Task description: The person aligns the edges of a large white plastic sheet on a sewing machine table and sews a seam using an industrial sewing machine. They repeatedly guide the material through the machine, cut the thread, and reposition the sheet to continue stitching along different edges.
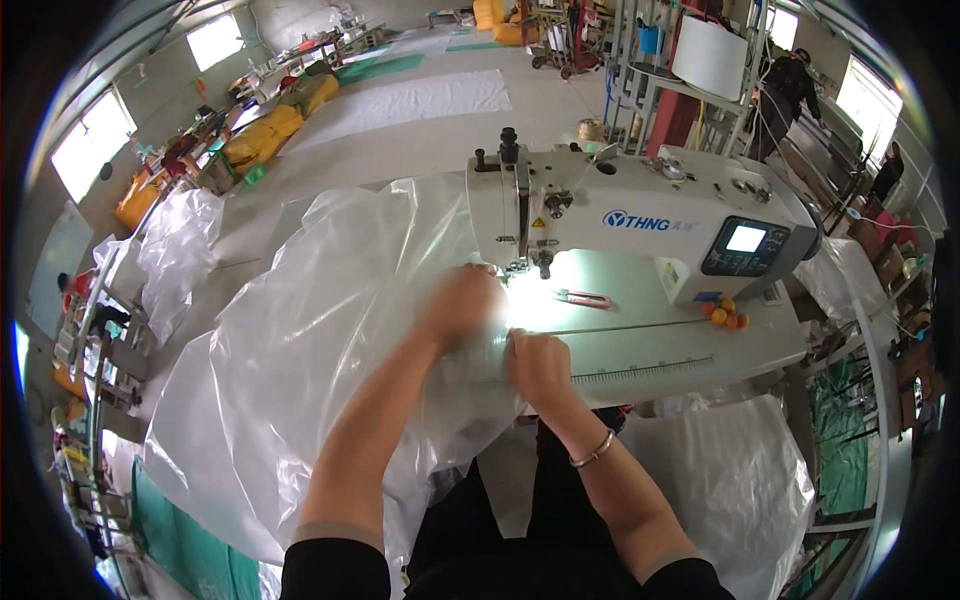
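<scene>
A large clear plastic sheet [290, 330] spreads in folds over the left of the sewing machine table [640, 345] and hangs toward my lap. On it, close to the needle area of the white sewing machine [590, 225], lies my left hand [465, 305]; its fingers are smeared, so their grip does not show. Just below the lit needle area, my right hand [540, 368] is closed, fingers curled on the sheet's right edge. Its wrist wears a bracelet. Right of the needle rests a pink-handled small tool [585, 299], perhaps a cutter or thread snips.
Several small orange fruits [727, 315] sit under the machine's control panel [745, 245]. More clear plastic [720, 480] hangs at my right. A metal rack [690, 75] stands behind the machine. Another person [785, 95] is at the far right. Yellow bundles [265, 140] lie far left.
</scene>
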`<state>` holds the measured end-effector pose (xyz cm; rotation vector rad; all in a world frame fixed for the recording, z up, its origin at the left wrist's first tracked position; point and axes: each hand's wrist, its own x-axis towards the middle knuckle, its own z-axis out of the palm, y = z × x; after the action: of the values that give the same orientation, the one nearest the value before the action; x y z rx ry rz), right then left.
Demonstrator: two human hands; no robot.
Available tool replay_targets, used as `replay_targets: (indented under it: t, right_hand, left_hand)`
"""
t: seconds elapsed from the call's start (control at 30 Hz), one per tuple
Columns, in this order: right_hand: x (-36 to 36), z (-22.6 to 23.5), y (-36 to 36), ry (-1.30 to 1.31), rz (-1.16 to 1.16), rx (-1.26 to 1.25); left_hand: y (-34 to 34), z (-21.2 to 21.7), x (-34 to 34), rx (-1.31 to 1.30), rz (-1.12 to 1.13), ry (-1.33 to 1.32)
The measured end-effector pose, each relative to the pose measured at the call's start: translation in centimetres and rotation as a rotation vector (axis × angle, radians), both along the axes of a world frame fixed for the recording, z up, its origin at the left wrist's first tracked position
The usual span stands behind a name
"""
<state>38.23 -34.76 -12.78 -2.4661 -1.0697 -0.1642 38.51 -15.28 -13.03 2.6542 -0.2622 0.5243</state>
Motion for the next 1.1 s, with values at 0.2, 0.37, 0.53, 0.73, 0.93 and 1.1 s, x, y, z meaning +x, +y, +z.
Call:
replay_targets:
  t: [0.2, 0.37, 0.53, 0.73, 0.93, 1.1]
  right_hand:
    - [-0.9, 0.5, -2.3, 0.362, -0.086, 0.216]
    - [-2.5, -0.4, -4.4, 0.377, -0.059, 0.377]
    - [-3.3, -0.9, -4.7, 0.068, -0.020, 0.249]
    - [-1.3, 1.2, -5.5, 0.076, 0.136, 0.051]
    - [1.6, 0.4, -2.6, -0.172, 0.146, 0.172]
    - [1.8, -0.3, -1.5, -0.192, 0.157, 0.085]
  left_hand:
    - [-3.7, 0.6, -2.6, 0.049, 0.091, 0.042]
    - [-8.2, 1.3, -9.3, 0.057, 0.029, 0.122]
    - [-8.7, 0.6, -10.7, 0.038, 0.046, 0.011]
    - [-9.0, 1.4, -11.2, 0.116, 0.008, 0.045]
    - [-9.3, 1.5, -10.9, 0.164, -0.010, 0.086]
    - [-7.7, 1.8, -10.3, 0.141, 0.000, 0.142]
